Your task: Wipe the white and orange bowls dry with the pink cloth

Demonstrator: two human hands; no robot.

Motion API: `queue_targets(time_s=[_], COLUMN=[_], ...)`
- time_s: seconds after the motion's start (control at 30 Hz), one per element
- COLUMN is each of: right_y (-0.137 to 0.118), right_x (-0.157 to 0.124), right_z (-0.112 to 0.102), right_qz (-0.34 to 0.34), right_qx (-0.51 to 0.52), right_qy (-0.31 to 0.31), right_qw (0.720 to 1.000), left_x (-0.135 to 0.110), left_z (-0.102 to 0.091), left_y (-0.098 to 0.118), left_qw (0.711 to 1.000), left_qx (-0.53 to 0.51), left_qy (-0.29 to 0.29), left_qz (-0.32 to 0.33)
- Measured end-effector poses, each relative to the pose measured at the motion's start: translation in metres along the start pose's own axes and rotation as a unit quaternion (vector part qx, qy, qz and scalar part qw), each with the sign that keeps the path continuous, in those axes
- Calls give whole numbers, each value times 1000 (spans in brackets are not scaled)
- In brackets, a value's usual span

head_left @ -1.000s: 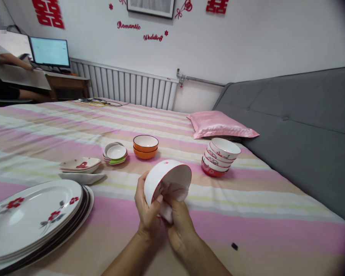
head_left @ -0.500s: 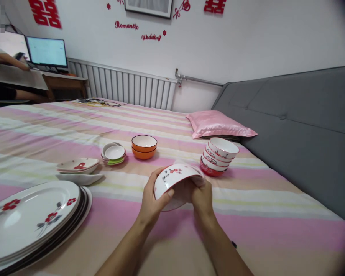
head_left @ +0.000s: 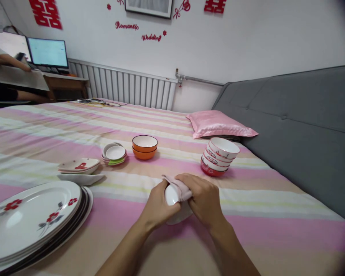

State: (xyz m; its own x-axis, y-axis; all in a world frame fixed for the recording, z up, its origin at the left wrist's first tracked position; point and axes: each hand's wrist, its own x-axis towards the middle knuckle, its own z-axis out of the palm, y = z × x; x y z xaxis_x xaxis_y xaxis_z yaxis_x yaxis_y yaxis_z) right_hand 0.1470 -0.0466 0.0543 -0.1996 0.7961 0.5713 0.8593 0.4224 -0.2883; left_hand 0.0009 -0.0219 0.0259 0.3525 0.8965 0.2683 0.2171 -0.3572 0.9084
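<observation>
A white bowl (head_left: 170,195) is held between my two hands above the striped bed. My left hand (head_left: 158,207) grips its left side, thumb toward me. My right hand (head_left: 202,195) is closed over a pale pink cloth (head_left: 180,188), pressing it against the bowl's rim. Much of the bowl is hidden behind my fingers. Beyond my right hand stands a leaning stack of white and red bowls (head_left: 218,158). Two orange bowls (head_left: 144,147) sit nested farther back, left of the stack.
Oval plates (head_left: 20,218) with red flowers are piled at the left. Behind them lie boat-shaped dishes (head_left: 80,165) and small saucers (head_left: 115,153). A pink pillow (head_left: 220,123) rests by the grey headboard (head_left: 293,111). A person (head_left: 8,61) sits at a desk with monitors.
The bowl has been turned, so its flowered outside no longer shows. My right hand and the cloth have come from inside the bowl to over its rim.
</observation>
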Motion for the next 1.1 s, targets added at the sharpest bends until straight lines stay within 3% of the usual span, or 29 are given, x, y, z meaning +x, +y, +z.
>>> queue_targets(time_s=[0.2,0.53,0.77,0.93,1.1], right_y=[3,18,19,21,18], right_x=[2,2,6,8,8], right_z=[-5,-12,-9,3,23], right_qz=[0,22,71,101,168], right_qx=[23,149,229,285,375], right_qy=[-41,-13,17,65,96], right_qw=[999,988,971,951,907], left_x=[-2,-3,-3,-3,-4], left_z=[2,-2,-4,-5,-4], left_y=[-4,6,3,0,-8], left_qw=[999,996,988,977,954], left_qx=[37,-45,-105,-165,-254], left_qy=[22,39,88,121,150], left_qz=[26,63,65,61,43])
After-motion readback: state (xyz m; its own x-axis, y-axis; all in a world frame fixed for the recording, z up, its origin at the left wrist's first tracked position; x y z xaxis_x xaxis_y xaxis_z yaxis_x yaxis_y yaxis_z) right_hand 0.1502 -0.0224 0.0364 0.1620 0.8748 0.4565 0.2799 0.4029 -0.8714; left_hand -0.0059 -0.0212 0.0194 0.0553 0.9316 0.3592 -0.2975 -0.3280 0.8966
